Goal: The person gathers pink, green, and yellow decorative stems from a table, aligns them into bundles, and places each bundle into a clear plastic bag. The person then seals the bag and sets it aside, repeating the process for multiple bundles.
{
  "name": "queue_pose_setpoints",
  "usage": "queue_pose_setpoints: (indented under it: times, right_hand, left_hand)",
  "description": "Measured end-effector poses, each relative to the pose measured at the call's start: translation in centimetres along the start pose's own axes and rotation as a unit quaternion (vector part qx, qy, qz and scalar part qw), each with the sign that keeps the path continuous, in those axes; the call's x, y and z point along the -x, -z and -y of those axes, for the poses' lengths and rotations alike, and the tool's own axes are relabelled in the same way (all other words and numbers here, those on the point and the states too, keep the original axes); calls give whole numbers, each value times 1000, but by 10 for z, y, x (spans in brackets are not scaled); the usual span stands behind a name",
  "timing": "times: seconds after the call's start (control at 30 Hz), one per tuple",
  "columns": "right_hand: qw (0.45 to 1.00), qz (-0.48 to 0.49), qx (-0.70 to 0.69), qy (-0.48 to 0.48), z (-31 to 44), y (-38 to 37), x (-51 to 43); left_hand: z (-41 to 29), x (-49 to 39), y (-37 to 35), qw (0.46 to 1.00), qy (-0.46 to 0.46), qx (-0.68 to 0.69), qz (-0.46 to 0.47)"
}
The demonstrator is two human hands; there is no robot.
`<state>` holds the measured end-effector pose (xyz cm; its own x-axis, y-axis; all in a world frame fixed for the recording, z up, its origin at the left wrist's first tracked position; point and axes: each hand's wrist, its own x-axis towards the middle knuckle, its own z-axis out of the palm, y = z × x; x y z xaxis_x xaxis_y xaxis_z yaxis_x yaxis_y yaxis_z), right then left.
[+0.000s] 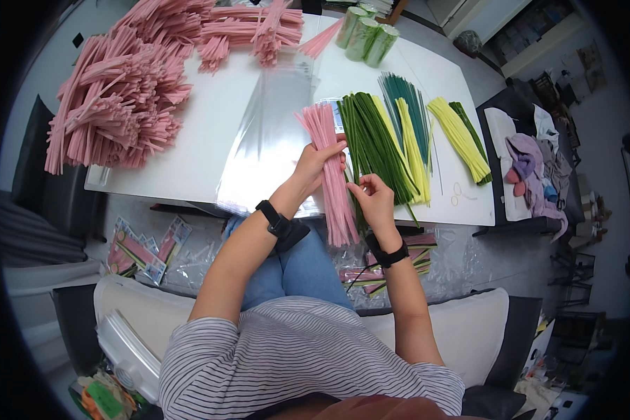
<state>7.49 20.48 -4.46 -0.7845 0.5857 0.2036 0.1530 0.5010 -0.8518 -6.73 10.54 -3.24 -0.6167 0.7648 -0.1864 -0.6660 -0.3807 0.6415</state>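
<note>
A bundle of pink pipe cleaners [336, 210] is gripped in my left hand [312, 165], its lower end hanging past the table's front edge. My right hand [377, 202] pinches a few dark green pipe cleaners close against the bundle's right side; the fingers partly hide them. Just beyond that hand lies a thick spread of dark green pipe cleaners [370, 136]. Yellow pipe cleaners [412, 152] lie along its right side, with thin teal stems [412, 100] behind. Left of the bundle, clear plastic sleeves [262, 131] are stacked flat.
Pink pipe cleaners form a large heap [121, 100] on the white table [210, 136]. Wrapped green rolls [370, 39] stand at the back. Farther right are a yellow bundle [459, 139] and rubber bands [455, 194]. Packed bundles [142, 252] lie on the floor.
</note>
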Motion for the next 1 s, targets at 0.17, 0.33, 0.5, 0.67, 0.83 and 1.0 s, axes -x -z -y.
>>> queue_pose_setpoints:
  times: [0.17, 0.33, 0.5, 0.67, 0.83, 1.0]
  right_hand:
    - [998, -18, 52, 33, 12, 0, 3]
    - [991, -26, 103, 87, 24, 1, 10]
    - [984, 2, 116, 138, 30, -2, 16]
    - [994, 103, 17, 34, 20, 7, 0]
    - [980, 109, 159, -39, -6, 1, -32]
    - [971, 81, 223, -22, -29, -35, -35]
  left_hand:
    - [1, 2, 1, 998, -32, 36, 43]
    - [-3, 8, 1, 997, -46, 13, 57]
    - [-7, 13, 0, 998, -44, 28, 41]
    - [-16, 23, 17, 999, -37, 17, -9]
    - [-22, 33, 33, 996, -21, 39, -72]
    - [-15, 24, 41, 992, 6, 38, -122]
